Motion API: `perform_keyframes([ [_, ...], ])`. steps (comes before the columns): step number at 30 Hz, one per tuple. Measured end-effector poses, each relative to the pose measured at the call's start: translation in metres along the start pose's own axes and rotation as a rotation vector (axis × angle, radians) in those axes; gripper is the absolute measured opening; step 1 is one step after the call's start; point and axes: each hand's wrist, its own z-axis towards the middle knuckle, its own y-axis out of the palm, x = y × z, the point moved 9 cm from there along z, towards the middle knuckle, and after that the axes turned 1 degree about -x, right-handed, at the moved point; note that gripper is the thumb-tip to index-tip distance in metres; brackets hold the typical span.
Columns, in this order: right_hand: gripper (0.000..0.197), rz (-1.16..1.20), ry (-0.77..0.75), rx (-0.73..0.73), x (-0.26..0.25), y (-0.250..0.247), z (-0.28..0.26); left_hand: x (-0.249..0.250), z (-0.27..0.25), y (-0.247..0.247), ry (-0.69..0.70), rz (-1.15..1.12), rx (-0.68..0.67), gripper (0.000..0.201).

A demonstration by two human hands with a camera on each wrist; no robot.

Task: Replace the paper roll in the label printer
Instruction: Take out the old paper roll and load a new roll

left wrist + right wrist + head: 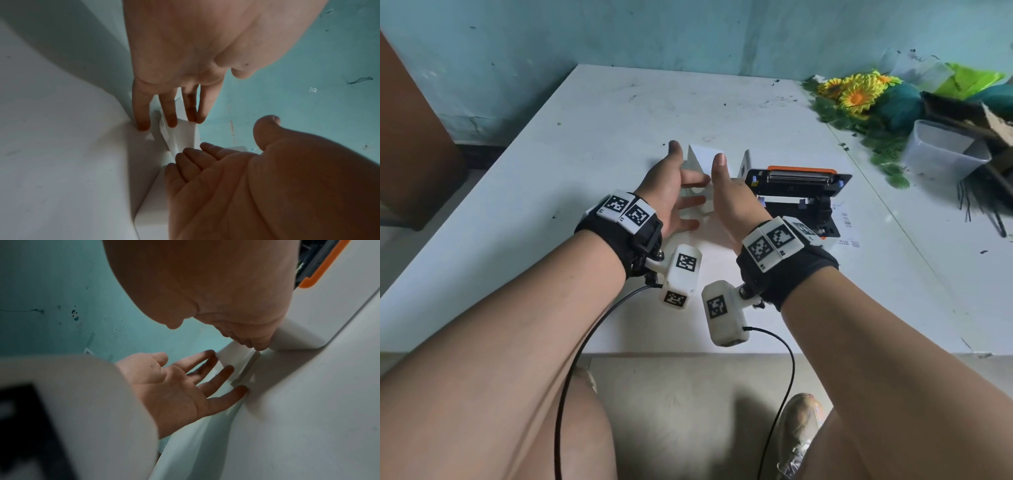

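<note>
From my remote station: teal wall (688,31) behind, marked and chipped; white table (517,212) scuffed, with artificial sunflowers (856,90) and a clear tub (941,152) at its right. The label printer (801,198) sits centre-right, lid open, orange trim showing. Just left of it stands a white folded paper stack (702,164). My left hand (674,195) and right hand (736,202) flank it, fingers straight, touching its sides, not clamped. I judge the paper supply is being positioned; next calls for feeding its leading edge into the printer.
</note>
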Motion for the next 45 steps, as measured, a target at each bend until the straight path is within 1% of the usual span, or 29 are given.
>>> perform_keyframes([
  [2,0.094,0.027,0.007,0.003,0.002,0.002,0.003,0.0,0.001,-0.003,-0.002,-0.028,0.004,0.086],
  [3,0.098,0.055,0.018,0.016,0.003,0.003,0.003,-0.001,0.0,-0.002,-0.013,-0.057,-0.011,0.078],
  [4,0.101,0.077,0.028,0.039,0.006,0.002,0.005,-0.001,-0.003,-0.001,-0.025,-0.084,-0.02,0.063],
  [6,0.101,0.102,0.036,0.099,0.011,-0.003,0.011,-0.002,-0.007,-0.004,-0.04,-0.087,0.009,0.028],
  [7,0.1,0.107,0.041,0.121,0.012,-0.005,0.012,-0.002,-0.009,-0.007,-0.037,-0.065,0.04,0.017],
  [9,0.097,0.101,0.043,0.153,0.014,-0.009,0.015,-0.001,-0.009,-0.018,-0.004,0.004,0.124,0.007],
  [10,0.093,0.073,0.043,0.149,0.015,-0.01,0.018,-0.001,-0.008,-0.024,0.015,0.029,0.162,0.007],
  [11,0.084,0.05,0.038,0.138,0.015,-0.01,0.019,-0.001,-0.008,-0.028,0.03,0.043,0.186,0.009],
  [13,0.054,0.068,0.003,0.129,0.015,-0.011,0.023,0.0,-0.009,-0.031,0.061,0.053,0.188,0.013],
  [14,0.043,0.089,-0.014,0.131,0.015,-0.012,0.024,0.0,-0.009,-0.032,0.079,0.061,0.181,0.017],
  [16,0.032,0.074,-0.033,0.145,0.015,-0.015,0.025,0.002,-0.01,-0.033,0.102,0.075,0.177,0.023],
  [18,0.02,0.061,-0.042,0.159,0.017,-0.017,0.025,0.002,-0.008,-0.033,0.107,0.082,0.174,0.025],
  [19,0.017,0.072,-0.035,0.162,0.018,-0.017,0.024,0.002,-0.008,-0.033,0.103,0.095,0.182,0.024],
  [20,0.022,0.091,-0.027,0.163,0.02,-0.018,0.024,0.002,-0.007,-0.033,0.104,0.121,0.193,0.023],
  [22,0.044,0.133,-0.024,0.164,0.022,-0.019,0.024,0.005,-0.006,-0.034,0.132,0.173,0.221,0.022],
  [23,0.048,0.15,-0.025,0.157,0.023,-0.019,0.024,0.007,-0.006,-0.034,0.153,0.185,0.233,0.02],
  [24,0.046,0.166,-0.027,0.142,0.024,-0.018,0.025,0.009,-0.005,-0.034,0.173,0.184,0.239,0.016],
  [26,0.031,0.18,-0.035,0.117,0.025,-0.017,0.026,0.013,-0.006,-0.034,0.199,0.166,0.245,0.013],
  [27,0.029,0.176,-0.039,0.118,0.024,-0.018,0.025,0.013,-0.007,-0.034,0.206,0.157,0.249,0.013],
  [29,0.035,0.173,-0.059,0.142,0.024,-0.019,0.024,0.014,-0.007,-0.033,0.214,0.148,0.238,0.015],
  [31,0.038,0.171,-0.092,0.156,0.022,-0.02,0.024,0.012,-0.007,-0.03,0.214,0.173,0.203,0.034],
  [32,0.037,0.172,-0.113,0.162,0.02,-0.021,0.024,0.011,-0.007,-0.028,0.209,0.212,0.182,0.038],
  [35,0.038,0.179,-0.137,0.184,0.015,-0.023,0.024,0.007,-0.011,-0.024,0.202,0.375,0.146,0.034],
  [36,0.043,0.184,-0.137,0.188,0.014,-0.024,0.023,0.005,-0.01,-0.025,0.2,0.422,0.15,0.032],
  [38,0.062,0.193,-0.155,0.203,0.012,-0.027,0.021,0.004,-0.01,-0.025,0.213,0.465,0.151,0.022],
  [39,0.063,0.19,-0.162,0.2,0.012,-0.028,0.022,0.005,-0.011,-0.024,0.227,0.467,0.15,0.017],
  [40,0.054,0.181,-0.16,0.192,0.012,-0.029,0.02,0.007,-0.012,-0.025,0.245,0.465,0.154,0.014],
  [42,0.029,0.136,-0.148,0.159,0.014,-0.028,0.019,0.013,-0.015,-0.027,0.287,0.444,0.177,0.017],
  [45,0.027,0.034,-0.152,0.093,0.019,-0.026,0.019,0.019,-0.019,-0.033,0.318,0.389,0.24,0.025],
])
